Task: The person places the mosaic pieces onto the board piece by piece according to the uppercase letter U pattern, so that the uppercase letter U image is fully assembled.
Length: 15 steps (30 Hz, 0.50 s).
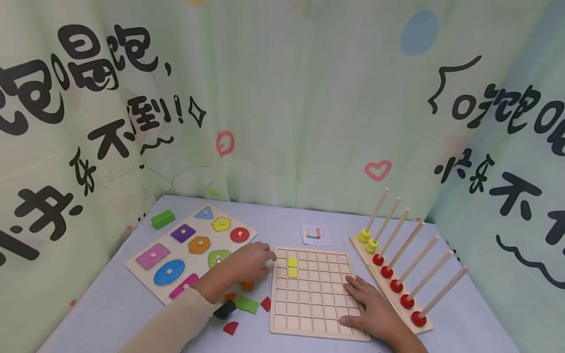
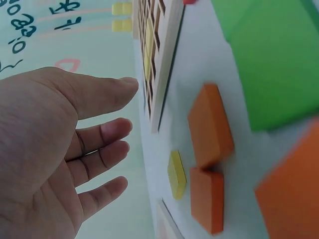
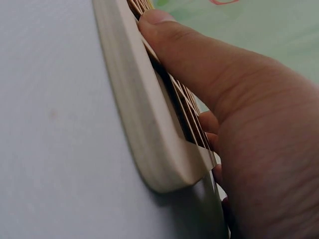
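Observation:
A wooden grid board [image 1: 326, 296] lies on the table, with two yellow square tiles [image 1: 293, 267] set in its upper left cells. My left hand [image 1: 252, 262] hovers beside the board's left edge. In the left wrist view its fingers are relaxed and apart, holding nothing. Below it lie orange blocks [image 2: 210, 127], a small yellow block [image 2: 176, 174] and green pieces [image 2: 271, 64]. My right hand [image 1: 372, 309] rests on the board's lower right side, fingers spread. The right wrist view shows its thumb lying along the board's edge [image 3: 149, 134].
On the left lies a knobbed shape puzzle [image 1: 147, 274], with a green block [image 1: 163, 219] behind it. A patterned card [image 1: 324, 235] sits behind the board. To the right stands a peg rack [image 1: 423, 323] with red and yellow beads. Red pieces [image 1: 231, 328] lie near the front.

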Tool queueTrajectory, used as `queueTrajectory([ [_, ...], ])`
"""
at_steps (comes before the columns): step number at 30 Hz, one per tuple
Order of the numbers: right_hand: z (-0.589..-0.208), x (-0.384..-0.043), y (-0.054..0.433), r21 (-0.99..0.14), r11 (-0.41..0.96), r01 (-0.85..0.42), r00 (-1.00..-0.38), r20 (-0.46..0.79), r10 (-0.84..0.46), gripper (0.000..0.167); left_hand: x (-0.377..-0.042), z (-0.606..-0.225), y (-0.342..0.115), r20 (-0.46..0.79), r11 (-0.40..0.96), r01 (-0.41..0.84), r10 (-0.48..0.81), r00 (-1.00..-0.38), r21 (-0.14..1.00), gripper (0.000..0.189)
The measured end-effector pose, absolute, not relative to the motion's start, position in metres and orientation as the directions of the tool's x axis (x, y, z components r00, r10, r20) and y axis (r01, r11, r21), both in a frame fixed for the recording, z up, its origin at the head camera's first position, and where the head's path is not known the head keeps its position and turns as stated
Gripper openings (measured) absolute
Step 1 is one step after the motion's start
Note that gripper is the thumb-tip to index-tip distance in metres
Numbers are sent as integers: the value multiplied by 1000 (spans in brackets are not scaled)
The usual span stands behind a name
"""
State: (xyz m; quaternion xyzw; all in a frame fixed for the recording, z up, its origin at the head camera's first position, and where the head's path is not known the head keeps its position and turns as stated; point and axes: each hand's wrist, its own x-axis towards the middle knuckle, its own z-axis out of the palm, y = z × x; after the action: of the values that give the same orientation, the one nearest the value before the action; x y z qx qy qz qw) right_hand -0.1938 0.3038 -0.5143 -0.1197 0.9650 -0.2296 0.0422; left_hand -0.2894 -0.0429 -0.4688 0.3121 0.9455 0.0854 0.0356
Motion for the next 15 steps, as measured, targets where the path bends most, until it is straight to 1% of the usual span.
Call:
queueTrajectory([
  [7,-512,-194,305,-452,865,-216,-967,-24,-255,102,-288,-463,-65,-34,819,531,551,-834,218,35],
  [15,-515,-194,303,-451,864,-223,-966,-21,-260,102,-291,-470,-80,-34,828,500,524,-851,252,33],
])
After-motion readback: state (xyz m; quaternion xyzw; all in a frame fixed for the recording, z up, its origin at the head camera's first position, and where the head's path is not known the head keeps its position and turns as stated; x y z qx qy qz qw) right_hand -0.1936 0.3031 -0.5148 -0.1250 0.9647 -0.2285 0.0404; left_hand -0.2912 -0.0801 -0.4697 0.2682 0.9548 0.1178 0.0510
